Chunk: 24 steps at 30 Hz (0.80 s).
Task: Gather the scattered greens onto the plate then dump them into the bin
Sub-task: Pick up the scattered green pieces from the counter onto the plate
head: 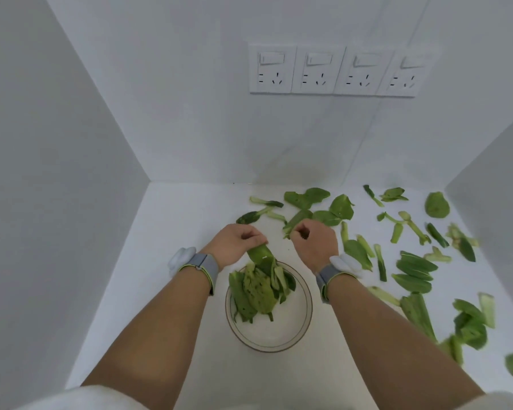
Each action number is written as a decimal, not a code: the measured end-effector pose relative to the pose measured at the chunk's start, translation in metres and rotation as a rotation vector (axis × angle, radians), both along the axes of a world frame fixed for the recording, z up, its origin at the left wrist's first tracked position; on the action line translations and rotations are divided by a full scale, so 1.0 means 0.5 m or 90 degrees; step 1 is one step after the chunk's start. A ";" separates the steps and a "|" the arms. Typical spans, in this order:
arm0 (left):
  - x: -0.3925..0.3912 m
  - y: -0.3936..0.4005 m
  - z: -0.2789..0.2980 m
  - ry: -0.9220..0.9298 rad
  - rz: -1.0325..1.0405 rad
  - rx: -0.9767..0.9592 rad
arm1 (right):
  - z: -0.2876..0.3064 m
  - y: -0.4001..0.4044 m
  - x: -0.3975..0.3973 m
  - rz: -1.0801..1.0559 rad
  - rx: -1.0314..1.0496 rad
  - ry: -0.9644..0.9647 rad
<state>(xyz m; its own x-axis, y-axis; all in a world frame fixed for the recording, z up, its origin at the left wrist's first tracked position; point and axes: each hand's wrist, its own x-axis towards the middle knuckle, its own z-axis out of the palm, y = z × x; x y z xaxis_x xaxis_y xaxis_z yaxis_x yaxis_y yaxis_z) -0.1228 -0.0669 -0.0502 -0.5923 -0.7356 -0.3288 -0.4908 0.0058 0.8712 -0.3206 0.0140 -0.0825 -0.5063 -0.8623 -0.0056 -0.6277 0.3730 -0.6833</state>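
A round white plate (290, 329) with a thin brown rim sits on the white counter between my forearms. A pile of greens (256, 292) lies on its far left part. My left hand (234, 242) is just beyond the plate's far rim, fingers closed on a green leaf (259, 254) that hangs down onto the pile. My right hand (313, 242) is to the right of it, fingers pinched on a leaf stem (293, 223) on the counter. Scattered greens (412, 267) cover the counter to the right and behind.
White walls enclose the counter on the left (71, 202), back and right. A row of wall sockets (332, 71) is on the back wall. Both wrists carry grey bands with white pods. No bin shows in view.
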 end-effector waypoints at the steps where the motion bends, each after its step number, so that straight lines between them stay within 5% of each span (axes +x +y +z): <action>1: -0.003 0.014 0.003 -0.009 -0.022 -0.001 | 0.002 0.013 0.003 -0.005 0.001 -0.013; 9: -0.015 0.089 -0.008 -0.183 -0.203 -0.127 | -0.012 0.081 0.026 0.089 0.054 -0.013; 13: -0.008 0.109 -0.036 -0.270 -0.115 -0.305 | -0.022 0.102 0.031 0.168 0.090 0.051; 24: 0.021 0.098 -0.039 -0.202 0.096 -0.318 | -0.030 0.103 0.027 0.155 0.044 0.044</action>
<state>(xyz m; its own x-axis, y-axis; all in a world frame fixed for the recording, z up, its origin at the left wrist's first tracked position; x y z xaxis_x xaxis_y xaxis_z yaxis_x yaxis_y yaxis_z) -0.1125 -0.0181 -0.0697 -0.3997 -0.9143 -0.0650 -0.7528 0.2870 0.5924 -0.3069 0.0653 -0.0976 -0.2858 -0.9574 -0.0409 -0.7491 0.2498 -0.6135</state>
